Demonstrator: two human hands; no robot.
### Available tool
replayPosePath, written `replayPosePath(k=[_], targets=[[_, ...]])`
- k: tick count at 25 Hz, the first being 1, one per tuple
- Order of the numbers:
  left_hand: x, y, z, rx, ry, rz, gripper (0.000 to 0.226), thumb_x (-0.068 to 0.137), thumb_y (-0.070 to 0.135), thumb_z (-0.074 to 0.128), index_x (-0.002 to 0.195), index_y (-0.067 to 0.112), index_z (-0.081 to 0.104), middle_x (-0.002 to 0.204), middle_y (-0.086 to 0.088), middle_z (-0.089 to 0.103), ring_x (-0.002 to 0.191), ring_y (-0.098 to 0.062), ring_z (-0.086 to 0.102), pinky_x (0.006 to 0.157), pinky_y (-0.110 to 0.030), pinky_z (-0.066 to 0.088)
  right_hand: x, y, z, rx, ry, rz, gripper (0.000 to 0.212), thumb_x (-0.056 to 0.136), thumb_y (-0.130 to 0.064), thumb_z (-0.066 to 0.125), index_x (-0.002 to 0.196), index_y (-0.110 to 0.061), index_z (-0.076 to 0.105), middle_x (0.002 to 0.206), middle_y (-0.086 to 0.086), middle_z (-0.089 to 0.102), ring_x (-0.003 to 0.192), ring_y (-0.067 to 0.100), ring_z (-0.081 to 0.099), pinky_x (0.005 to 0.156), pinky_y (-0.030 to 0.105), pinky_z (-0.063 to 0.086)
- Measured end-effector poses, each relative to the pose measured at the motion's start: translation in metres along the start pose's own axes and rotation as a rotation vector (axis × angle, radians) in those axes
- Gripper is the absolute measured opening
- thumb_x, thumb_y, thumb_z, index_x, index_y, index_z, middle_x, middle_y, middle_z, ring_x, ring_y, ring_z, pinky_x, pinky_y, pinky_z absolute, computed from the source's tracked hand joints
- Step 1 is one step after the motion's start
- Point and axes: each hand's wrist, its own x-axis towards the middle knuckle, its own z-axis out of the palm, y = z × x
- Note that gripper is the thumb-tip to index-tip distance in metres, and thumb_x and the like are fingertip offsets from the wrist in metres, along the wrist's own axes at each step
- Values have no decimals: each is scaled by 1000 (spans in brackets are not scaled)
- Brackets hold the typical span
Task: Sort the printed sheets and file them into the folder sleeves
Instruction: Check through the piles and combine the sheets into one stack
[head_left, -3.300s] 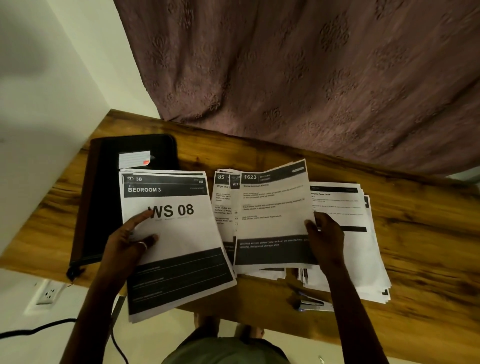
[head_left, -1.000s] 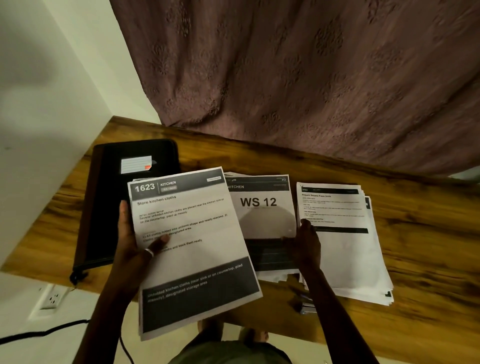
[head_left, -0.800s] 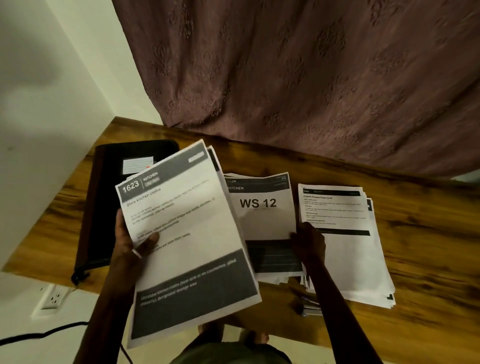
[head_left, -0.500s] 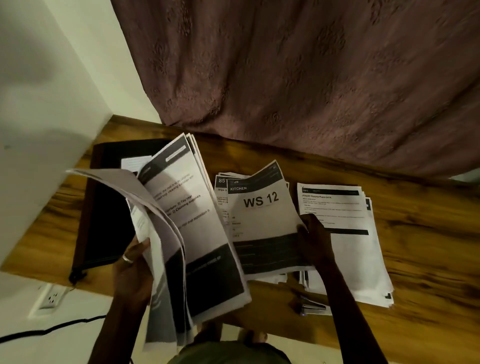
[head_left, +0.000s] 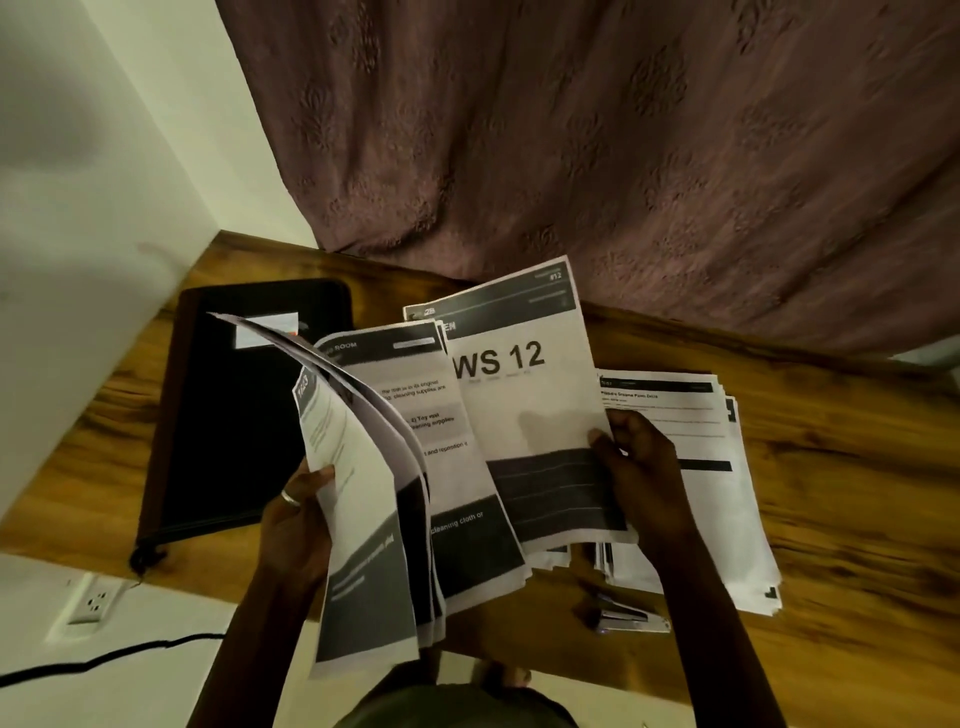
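Note:
My left hand (head_left: 297, 525) grips a bundle of printed sheets (head_left: 374, 483) above the table's front edge; its front pages are bent open towards the left. My right hand (head_left: 641, 467) holds the "WS 12" sheet (head_left: 524, 405) by its right edge, lifted and tilted against the bundle. A pile of printed sheets (head_left: 722, 483) lies flat on the table to the right, partly under my right hand. The black folder (head_left: 228, 415) lies closed at the left, with a white label on its cover. The middle pile is mostly hidden behind the lifted sheets.
The wooden table (head_left: 857, 519) meets a white wall at the left and a brown curtain (head_left: 623, 156) at the back. A small stapler (head_left: 631, 621) lies near the front edge under my right forearm. A wall socket (head_left: 93, 603) and black cable (head_left: 104, 662) are below left.
The left-hand bundle has been fanned open and its front pages curled left. My right hand has lifted the "WS 12" sheet off the middle pile and brought it up beside the bundle.

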Motion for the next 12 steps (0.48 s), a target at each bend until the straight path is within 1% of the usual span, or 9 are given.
replayPosePath(k=[1, 3, 4, 5, 7, 8, 10, 11, 12], targets=[[0, 1, 2, -4, -2, -7, 64, 104, 1, 27, 79, 26, 80, 74, 4, 74, 67, -11, 73, 56, -24, 59, -5, -1, 2, 47, -45, 26, 25, 96, -24, 59, 121, -21, 59, 118, -3, 66, 111, 16, 62, 100, 42, 51], [4, -2, -1, 8, -17, -28, 49, 105, 3, 27, 98, 16, 74, 78, -1, 74, 67, -15, 73, 55, -27, 60, -15, -10, 6, 160, -99, 78, 25, 95, -23, 60, 119, -23, 62, 116, -4, 68, 109, 16, 64, 99, 40, 52], [4, -3, -4, -7, -22, -55, 44, 105, 5, 27, 103, 14, 70, 80, -3, 73, 68, -17, 73, 55, -29, 60, -19, -13, 9, 217, -125, 109, 24, 94, -23, 61, 118, -23, 63, 114, -3, 70, 108, 17, 66, 97, 40, 53], [6, -5, -7, -4, -31, -72, 46, 105, 6, 27, 102, 15, 72, 81, -4, 73, 69, -17, 73, 55, -30, 61, -23, -15, 11, 262, -156, 131, 24, 94, -22, 61, 118, -22, 63, 113, -3, 71, 106, 18, 67, 96, 41, 54], [6, -7, -7, -25, -43, -95, 59, 104, 5, 26, 87, 22, 80, 83, -4, 74, 70, -18, 73, 57, -31, 62, -28, -17, 15, 295, -206, 157, 25, 94, -22, 61, 119, -22, 63, 113, -2, 71, 105, 19, 68, 93, 42, 56], [8, -7, -6, -61, -46, -116, 62, 105, 5, 25, 85, 22, 81, 85, -5, 74, 72, -18, 73, 58, -32, 62, -30, -17, 18, 300, -224, 161, 26, 95, -23, 61, 120, -22, 62, 114, -2, 71, 105, 19, 69, 92, 41, 56], [8, -6, -2, -143, -112, -154, 65, 107, 6, 19, 91, 13, 81, 92, -12, 74, 80, -22, 74, 64, -33, 62, -34, -17, 24, 292, -253, 159, 27, 95, -24, 59, 122, -23, 60, 116, -3, 70, 106, 17, 68, 90, 38, 58], [8, -6, -2, -222, -188, -186, 65, 107, 6, 14, 99, 5, 78, 98, -18, 73, 87, -26, 74, 72, -35, 62, -37, -18, 27, 272, -259, 145, 27, 95, -24, 59, 122, -24, 60, 117, -4, 69, 107, 16, 67, 90, 37, 57], [9, -6, -2, -267, -224, -213, 62, 108, 7, 13, 106, -1, 74, 101, -21, 72, 91, -28, 73, 76, -36, 61, -39, -17, 30, 244, -268, 128, 27, 96, -25, 59, 122, -26, 60, 118, -6, 68, 109, 15, 66, 92, 37, 57]])
